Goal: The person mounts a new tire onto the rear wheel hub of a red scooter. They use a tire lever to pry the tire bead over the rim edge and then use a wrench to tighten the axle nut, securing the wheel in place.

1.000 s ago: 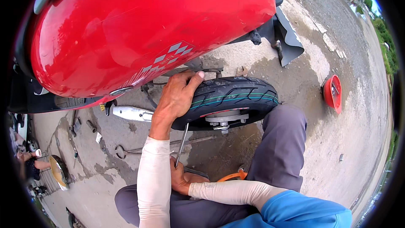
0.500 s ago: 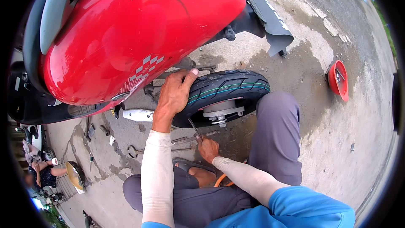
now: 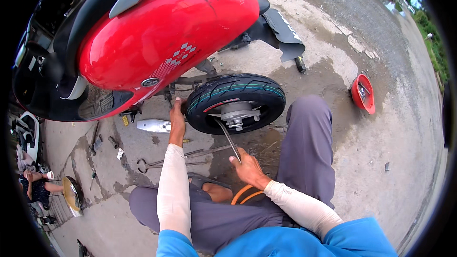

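Right hand grasping a metal bar, tip at the tire, left hand beside it, grip unclear, red scooter beyond.

Left forearm extended nearly straight ahead; left hand at its end, fingers partly hidden. Right forearm angled inward, right hand closed in a grip.

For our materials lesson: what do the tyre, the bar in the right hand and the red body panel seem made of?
Tyre: likely matte black rubber, from its moulded tread.
Bar: probably steel; smooth, grey metallic sheen.
Red body panel: glossy plastic or painted metal; reflections fit both.
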### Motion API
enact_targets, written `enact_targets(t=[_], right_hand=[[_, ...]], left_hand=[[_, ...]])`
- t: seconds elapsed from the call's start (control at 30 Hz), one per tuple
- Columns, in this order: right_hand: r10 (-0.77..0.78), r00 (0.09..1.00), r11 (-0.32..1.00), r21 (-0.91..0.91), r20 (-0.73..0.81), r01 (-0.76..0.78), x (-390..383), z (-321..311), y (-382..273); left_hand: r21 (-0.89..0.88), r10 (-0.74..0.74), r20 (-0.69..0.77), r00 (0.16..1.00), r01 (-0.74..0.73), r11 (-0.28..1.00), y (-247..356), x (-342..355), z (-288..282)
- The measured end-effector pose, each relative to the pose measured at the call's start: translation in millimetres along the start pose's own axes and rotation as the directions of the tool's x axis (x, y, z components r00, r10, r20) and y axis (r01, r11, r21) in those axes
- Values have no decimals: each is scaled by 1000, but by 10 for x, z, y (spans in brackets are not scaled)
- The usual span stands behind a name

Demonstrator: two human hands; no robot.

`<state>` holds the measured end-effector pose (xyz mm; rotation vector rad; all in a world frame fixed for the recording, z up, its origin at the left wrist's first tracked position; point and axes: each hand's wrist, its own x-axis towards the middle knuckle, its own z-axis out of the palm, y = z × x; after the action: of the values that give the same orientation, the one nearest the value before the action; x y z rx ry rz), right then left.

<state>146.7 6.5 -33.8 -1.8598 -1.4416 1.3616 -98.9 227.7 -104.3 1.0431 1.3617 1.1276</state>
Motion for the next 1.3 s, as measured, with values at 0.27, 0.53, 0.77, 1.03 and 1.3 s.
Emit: enact_targets(t=[0.27, 0.53, 0.77, 1.03, 1.3], right_hand=[[-75, 997, 997, -38, -28, 74, 208, -374, -196], [-83, 990, 994, 78, 111, 75, 481, -704, -503], [29, 954, 963, 246, 299, -107, 727, -954, -630], [124, 898, 955, 196, 422, -224, 954, -1154, -514], [165, 861, 908, 267, 482, -323, 1054, -1299, -584]], left_hand=[[-218, -165, 56, 985, 173, 961, -289, -141, 203], [-317, -93, -18, 995, 83, 945, -386, -10, 173], [-369, -88, 49, 995, 100, 924, -236, -28, 245], [-276, -29, -3, 1000, 27, 961, -22, -130, 462], [50, 12, -86, 996, -8, 999, -39, 66, 535]])
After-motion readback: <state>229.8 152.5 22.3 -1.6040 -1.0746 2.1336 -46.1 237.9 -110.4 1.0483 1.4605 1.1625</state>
